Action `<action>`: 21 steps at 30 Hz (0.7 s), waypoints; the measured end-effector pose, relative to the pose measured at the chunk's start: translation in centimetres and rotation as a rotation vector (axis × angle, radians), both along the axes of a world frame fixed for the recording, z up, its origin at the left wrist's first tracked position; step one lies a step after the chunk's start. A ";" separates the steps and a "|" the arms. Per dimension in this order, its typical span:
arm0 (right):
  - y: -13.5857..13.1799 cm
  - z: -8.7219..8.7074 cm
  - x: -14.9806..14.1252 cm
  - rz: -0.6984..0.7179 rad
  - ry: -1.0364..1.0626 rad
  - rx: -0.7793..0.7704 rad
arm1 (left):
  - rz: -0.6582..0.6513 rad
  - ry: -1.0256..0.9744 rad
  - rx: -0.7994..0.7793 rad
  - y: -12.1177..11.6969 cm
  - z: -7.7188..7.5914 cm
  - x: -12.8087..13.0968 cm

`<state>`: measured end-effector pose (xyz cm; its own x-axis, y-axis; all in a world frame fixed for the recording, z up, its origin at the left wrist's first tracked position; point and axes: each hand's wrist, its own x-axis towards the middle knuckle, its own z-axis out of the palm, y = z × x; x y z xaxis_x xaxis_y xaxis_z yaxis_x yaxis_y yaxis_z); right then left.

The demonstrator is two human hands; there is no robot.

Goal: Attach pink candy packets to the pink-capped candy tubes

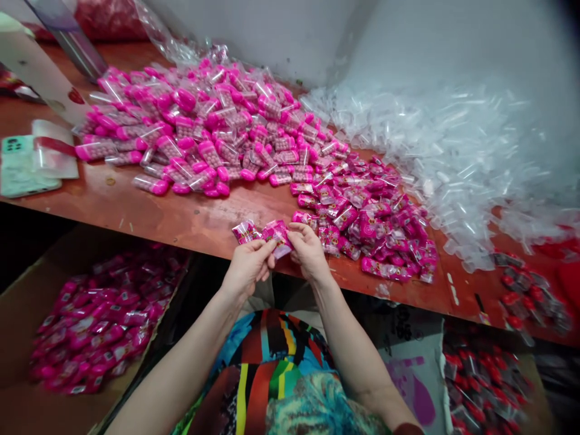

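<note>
My left hand (249,266) and my right hand (309,251) meet at the front edge of a brown table (181,220). Together they pinch a small pink packet (277,234), and another pink packet (244,231) sticks out above my left fingers. Just right of my hands lies a heap of flat pink packets (367,217). Farther back is a big pile of pink-capped clear tubes in wrappers (203,127).
A mound of empty clear plastic pieces (453,151) covers the right back of the table. A cardboard box with pink packets (99,320) stands below left; red-topped packs (484,380) lie below right. A mint phone (20,166) rests at the left edge.
</note>
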<state>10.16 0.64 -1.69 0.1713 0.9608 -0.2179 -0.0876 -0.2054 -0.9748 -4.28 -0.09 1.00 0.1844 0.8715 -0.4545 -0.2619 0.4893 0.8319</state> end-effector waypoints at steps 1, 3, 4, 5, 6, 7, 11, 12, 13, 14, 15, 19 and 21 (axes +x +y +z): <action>0.1 0.0 0.0 -0.008 -0.036 0.020 | -0.017 0.049 0.003 0.0 0.0 -0.2; 0.0 0.2 0.3 -0.010 -0.291 0.085 | 0.004 0.169 0.013 0.2 0.2 -1.0; -0.1 0.4 0.4 0.003 -0.463 0.105 | 0.032 0.201 0.019 0.3 0.3 -1.4; -0.3 0.7 0.5 0.018 -0.627 0.113 | 0.062 0.208 0.028 0.4 0.4 -1.8; -0.4 1.0 0.6 0.027 -0.753 0.120 | 0.092 0.197 0.041 0.6 0.6 -2.1; -0.5 1.2 0.5 0.026 -0.814 0.137 | 0.116 0.172 0.057 0.8 0.7 -2.4; 0.2 1.9 -1.1 0.081 -0.422 0.195 | 0.142 0.019 0.100 1.6 0.7 -1.9; 0.6 2.0 -1.6 0.118 -0.288 0.171 | 0.133 -0.024 0.100 1.8 0.6 -1.6; 1.1 1.9 -2.0 0.145 -0.203 0.143 | 0.128 -0.057 0.099 2.1 0.6 -1.4; 1.5 1.9 -2.3 0.159 -0.185 0.125 | 0.133 -0.074 0.100 2.4 0.6 -1.2; 2.0 1.9 -2.4 0.161 -0.232 0.126 | 0.150 -0.075 0.103 2.7 0.6 -1.2; 3.8 2.1 -2.0 0.200 -0.854 0.155 | 0.249 -0.084 0.086 4.5 0.9 -2.2; 5.5 2.5 -1.7 0.295 -1.185 0.148 | 0.271 -0.135 0.048 5.3 1.0 -3.1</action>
<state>8.48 6.13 0.84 -0.0389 0.9985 0.0393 0.8985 0.0522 -0.4359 -7.33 5.22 2.01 -0.0013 0.9170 -0.3990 -0.4872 0.3478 0.8010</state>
